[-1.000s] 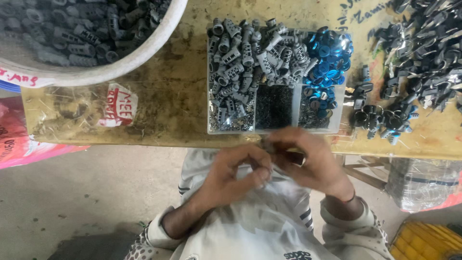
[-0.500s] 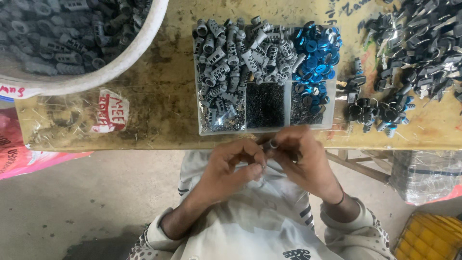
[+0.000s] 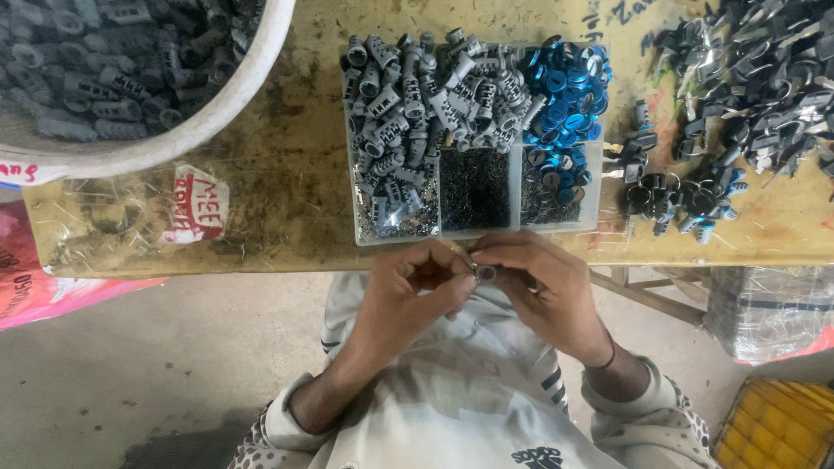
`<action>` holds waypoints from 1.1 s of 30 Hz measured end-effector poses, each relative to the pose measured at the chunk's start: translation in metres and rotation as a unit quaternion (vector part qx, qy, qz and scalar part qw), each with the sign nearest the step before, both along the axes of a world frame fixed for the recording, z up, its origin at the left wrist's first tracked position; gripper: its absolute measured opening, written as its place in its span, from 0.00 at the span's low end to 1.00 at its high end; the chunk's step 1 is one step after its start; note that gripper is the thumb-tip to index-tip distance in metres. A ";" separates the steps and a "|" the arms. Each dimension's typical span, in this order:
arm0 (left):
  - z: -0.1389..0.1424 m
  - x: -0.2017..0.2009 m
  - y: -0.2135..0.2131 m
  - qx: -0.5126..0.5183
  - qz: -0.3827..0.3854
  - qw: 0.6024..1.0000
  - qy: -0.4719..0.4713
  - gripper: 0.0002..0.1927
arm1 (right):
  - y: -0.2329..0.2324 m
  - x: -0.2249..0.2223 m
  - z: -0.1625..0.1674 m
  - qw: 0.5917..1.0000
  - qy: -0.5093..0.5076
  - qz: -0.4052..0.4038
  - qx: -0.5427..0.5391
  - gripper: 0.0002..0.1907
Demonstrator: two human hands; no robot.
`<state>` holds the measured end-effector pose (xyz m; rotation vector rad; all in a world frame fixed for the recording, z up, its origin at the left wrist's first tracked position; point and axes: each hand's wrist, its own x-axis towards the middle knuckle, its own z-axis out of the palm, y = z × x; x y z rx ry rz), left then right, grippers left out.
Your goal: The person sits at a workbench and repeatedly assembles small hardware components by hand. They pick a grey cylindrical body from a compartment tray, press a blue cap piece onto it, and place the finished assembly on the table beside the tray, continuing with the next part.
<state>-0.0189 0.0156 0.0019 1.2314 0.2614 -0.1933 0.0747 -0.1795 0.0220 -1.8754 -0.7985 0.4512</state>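
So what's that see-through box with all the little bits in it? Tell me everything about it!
The clear plastic tray sits flat on the worn yellowish table, near its front edge, just above both hands. It has several compartments: grey ribbed cylinders heaped on the left and top, blue rings on the right, and tiny dark springs or pins in the middle. The piles overflow the dividers. Neither hand touches it.

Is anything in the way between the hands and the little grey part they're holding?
No. The left hand and right hand already pinch the small grey part between their fingers, just in front of the clear compartment tray. Nothing sits between them.
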 end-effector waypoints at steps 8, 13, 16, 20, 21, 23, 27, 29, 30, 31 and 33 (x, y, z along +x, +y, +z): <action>0.005 -0.002 -0.003 0.072 0.043 0.996 0.032 0.02 | 0.004 0.004 0.007 0.983 -0.184 0.023 -0.004 0.23; 0.005 -0.005 -0.012 0.094 0.099 0.991 0.008 0.02 | 0.001 0.010 0.018 0.966 -0.248 0.072 -0.024 0.23; 0.002 -0.002 -0.025 0.153 0.131 0.976 -0.088 0.05 | 0.003 0.005 0.020 0.964 -0.253 0.058 -0.052 0.21; 0.001 -0.005 -0.037 0.203 0.134 0.962 -0.127 0.11 | 0.012 -0.007 0.022 0.985 -0.161 -0.008 -0.070 0.23; 0.001 -0.006 -0.038 0.180 0.133 0.969 -0.106 0.12 | 0.011 -0.005 0.024 0.989 -0.130 -0.006 -0.073 0.25; -0.001 -0.009 -0.035 0.227 0.145 0.950 -0.158 0.09 | 0.004 0.009 0.027 0.997 -0.014 0.014 -0.070 0.25; -0.007 -0.012 -0.031 0.239 0.122 0.942 -0.200 0.07 | -0.016 0.054 0.020 0.949 -0.212 -0.047 -0.230 0.10; -0.013 -0.011 -0.034 0.208 0.100 0.952 -0.202 0.07 | -0.019 0.066 0.008 0.900 -0.297 -0.075 -0.309 0.10; -0.016 -0.009 -0.034 0.194 0.088 0.955 -0.205 0.07 | -0.022 0.068 0.006 0.919 -0.267 -0.086 -0.277 0.09; -0.019 -0.008 -0.035 0.202 0.086 0.950 -0.220 0.07 | -0.024 0.070 0.004 0.935 -0.239 -0.094 -0.244 0.08; -0.022 -0.007 -0.036 0.218 0.093 0.941 -0.242 0.08 | -0.031 0.071 0.006 0.960 -0.159 -0.112 -0.203 0.08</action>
